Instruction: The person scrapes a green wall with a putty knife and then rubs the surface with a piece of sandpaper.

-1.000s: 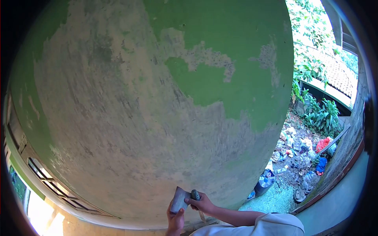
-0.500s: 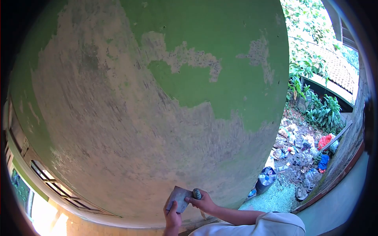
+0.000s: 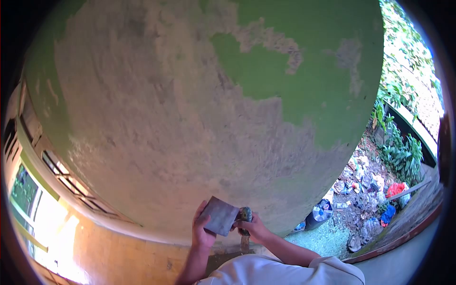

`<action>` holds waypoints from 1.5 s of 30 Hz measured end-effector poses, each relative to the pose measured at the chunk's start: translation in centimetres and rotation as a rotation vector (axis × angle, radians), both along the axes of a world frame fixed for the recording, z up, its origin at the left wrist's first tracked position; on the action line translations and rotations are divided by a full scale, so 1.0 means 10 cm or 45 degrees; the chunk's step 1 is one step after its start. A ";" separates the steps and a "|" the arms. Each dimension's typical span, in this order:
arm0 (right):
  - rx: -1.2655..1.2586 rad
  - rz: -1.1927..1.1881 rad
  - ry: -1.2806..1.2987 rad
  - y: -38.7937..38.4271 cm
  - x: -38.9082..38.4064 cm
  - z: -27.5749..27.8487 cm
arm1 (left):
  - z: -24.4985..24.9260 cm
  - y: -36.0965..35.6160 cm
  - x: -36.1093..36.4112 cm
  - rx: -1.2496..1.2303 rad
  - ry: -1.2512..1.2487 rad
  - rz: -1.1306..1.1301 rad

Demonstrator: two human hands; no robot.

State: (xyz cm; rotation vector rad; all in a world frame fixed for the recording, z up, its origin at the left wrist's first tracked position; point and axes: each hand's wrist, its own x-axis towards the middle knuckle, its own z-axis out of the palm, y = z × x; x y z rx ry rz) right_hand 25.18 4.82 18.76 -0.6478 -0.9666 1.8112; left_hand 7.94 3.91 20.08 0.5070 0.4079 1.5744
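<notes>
1. Head view: a wall, green paint mostly worn to bare grey, fills the scene.
2. Near its bottom edge, the scraper sits between both hands; its flat blade looks stiff, light, thin-edged.
3. The left hand pinches the blade; the right hand closes round the handle, likely the safest hold.

Bare ground, scattered litter (some red)

Scraper before wall, litter right.
</notes>
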 end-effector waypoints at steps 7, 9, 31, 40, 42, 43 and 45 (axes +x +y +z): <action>-0.121 0.008 0.015 -0.01 0.00 -0.03 | 0.07 0.03 -0.09 -0.092 0.253 0.221; -0.163 0.025 0.004 -0.01 -0.01 0.01 | 0.05 0.05 -0.12 -0.019 0.359 0.304; -0.168 0.024 -0.005 0.12 -0.26 -0.06 | 0.08 -0.22 0.02 0.188 0.131 0.135; 0.074 0.043 -0.086 0.20 -0.34 0.07 | -0.24 -0.23 0.10 -0.260 0.073 -0.104; 0.167 0.023 -0.156 0.18 -0.35 0.11 | -0.28 -0.21 0.08 -0.256 0.117 -0.048; 0.185 0.015 -0.153 0.18 -0.35 0.11 | -0.30 -0.20 0.04 -0.276 0.157 0.025; 0.134 0.100 -0.174 0.20 -0.36 0.06 | -0.35 -0.17 -0.01 -0.238 0.175 0.048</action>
